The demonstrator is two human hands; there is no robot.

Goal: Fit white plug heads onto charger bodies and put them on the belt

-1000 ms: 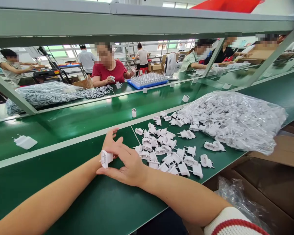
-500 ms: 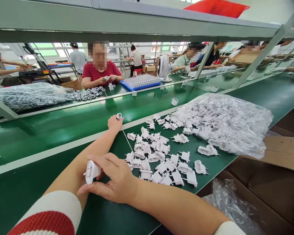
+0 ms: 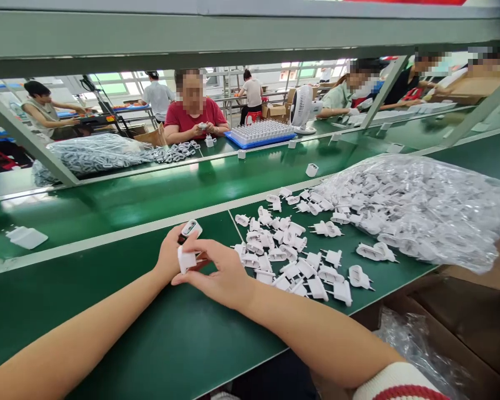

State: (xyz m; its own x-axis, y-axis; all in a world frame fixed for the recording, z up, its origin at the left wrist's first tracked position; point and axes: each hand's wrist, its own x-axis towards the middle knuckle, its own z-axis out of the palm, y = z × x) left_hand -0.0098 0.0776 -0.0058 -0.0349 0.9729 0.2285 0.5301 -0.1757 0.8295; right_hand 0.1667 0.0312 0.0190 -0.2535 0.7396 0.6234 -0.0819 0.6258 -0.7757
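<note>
My left hand (image 3: 169, 253) is closed round a white charger housing (image 3: 191, 228), whose open end with a dark inside faces up. Close in front of it, my right hand (image 3: 220, 269) pinches a white plug piece (image 3: 186, 259) between thumb and fingers, its pins pointing right toward the palm. The two hands are side by side and overlap in view, so whether the parts touch cannot be told. To the right of my hands, many loose white plug pieces (image 3: 289, 253) lie scattered on the green bench (image 3: 183, 344).
A clear bag of plug pieces (image 3: 433, 205) lies at the right. White housings sit on the green belt (image 3: 150, 200), one (image 3: 27, 237) at far left. Beyond are a person in red (image 3: 195, 114), a blue tray (image 3: 262, 141) and a fan (image 3: 302, 108). A metal shelf (image 3: 233, 33) spans overhead.
My left hand has come back from the belt edge with the housing, next to my right hand. The plug piece in my right hand has turned and moved up. The view has shifted left.
</note>
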